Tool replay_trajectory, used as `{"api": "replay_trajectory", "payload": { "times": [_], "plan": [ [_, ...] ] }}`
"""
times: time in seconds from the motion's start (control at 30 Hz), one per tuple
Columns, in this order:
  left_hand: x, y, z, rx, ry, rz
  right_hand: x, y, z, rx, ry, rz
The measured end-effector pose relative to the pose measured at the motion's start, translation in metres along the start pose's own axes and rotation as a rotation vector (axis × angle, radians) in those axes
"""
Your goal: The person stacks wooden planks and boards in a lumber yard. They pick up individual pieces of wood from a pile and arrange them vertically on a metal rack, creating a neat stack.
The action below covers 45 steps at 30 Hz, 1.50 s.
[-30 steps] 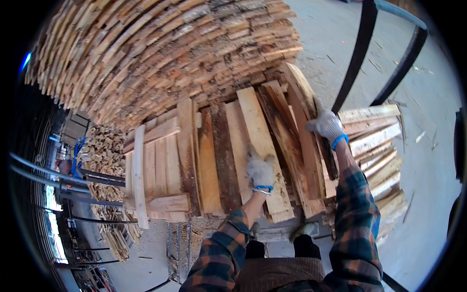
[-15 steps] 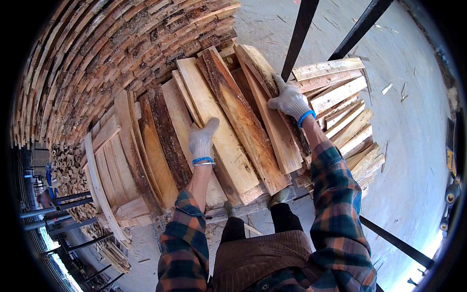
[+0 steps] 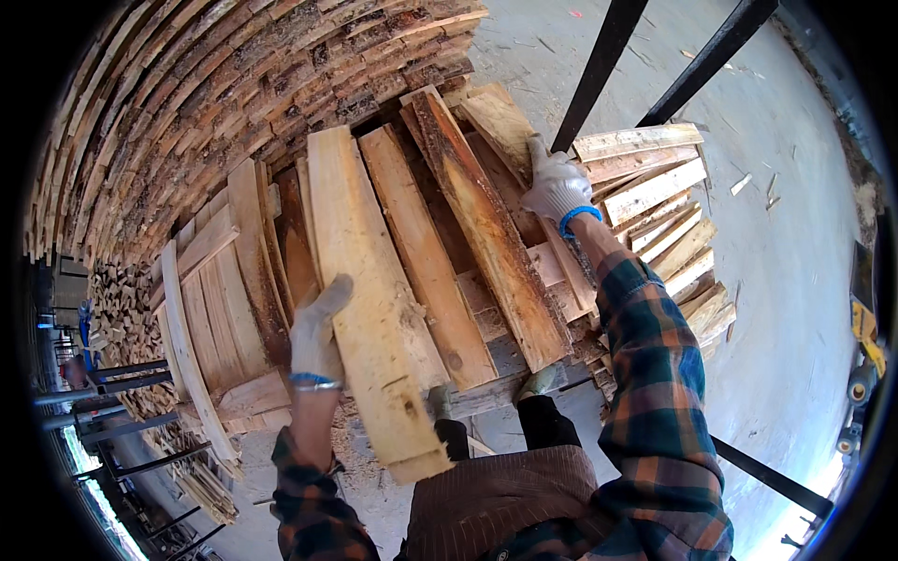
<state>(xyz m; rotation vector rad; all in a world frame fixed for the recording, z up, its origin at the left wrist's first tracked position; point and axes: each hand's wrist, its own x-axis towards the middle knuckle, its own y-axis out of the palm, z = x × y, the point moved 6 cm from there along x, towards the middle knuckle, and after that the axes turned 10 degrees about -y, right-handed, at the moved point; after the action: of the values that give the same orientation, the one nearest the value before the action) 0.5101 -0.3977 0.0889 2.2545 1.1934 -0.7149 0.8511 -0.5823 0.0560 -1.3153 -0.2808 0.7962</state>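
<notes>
- Far left, a big wall of stacked slab offcuts [image 3: 187,112] curves overhead, with a lower pile of pale boards [image 3: 215,309] below it.
- The left hand [image 3: 316,327], in a grey work glove, is closed along the left edge of a long pale plank [image 3: 369,290], its thumb side against the edge. The plank's near end juts out toward the person's legs.
- To shift this plank cleanly, I judge the grip should stay near the balance point and the near end be kept level, lest it tip.
- A reddish bark-edged slab [image 3: 486,234] lies just right of centre.
- The right hand [image 3: 557,187], gloved too, presses with curled fingers on the upper end of a board beside a black steel post [image 3: 599,65]; whether it grips fully I cannot tell.
- Short cut boards [image 3: 655,196] are stacked at right.
</notes>
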Motion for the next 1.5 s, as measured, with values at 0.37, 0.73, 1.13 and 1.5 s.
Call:
{"api": "replay_trajectory", "payload": {
  "times": [0.37, 0.73, 1.13, 1.5],
  "plan": [
    [-0.029, -0.318, -0.107, 1.284, 0.271, -1.006, 0.024, 0.029, -0.017, 0.663, -0.144, -0.052],
    [-0.025, -0.311, -0.108, 1.096, 0.134, -0.923, -0.003, 0.054, 0.035, 0.574, -0.131, -0.074],
    [-0.022, -0.321, -0.104, 0.976, 0.225, -0.873, 0.014, 0.032, -0.008, 0.129, 0.114, -0.186],
    [-0.011, -0.347, -0.098, 0.715, 0.215, -0.768, 0.033, 0.025, -0.037, 0.875, -0.107, -0.248]
  ]
}}
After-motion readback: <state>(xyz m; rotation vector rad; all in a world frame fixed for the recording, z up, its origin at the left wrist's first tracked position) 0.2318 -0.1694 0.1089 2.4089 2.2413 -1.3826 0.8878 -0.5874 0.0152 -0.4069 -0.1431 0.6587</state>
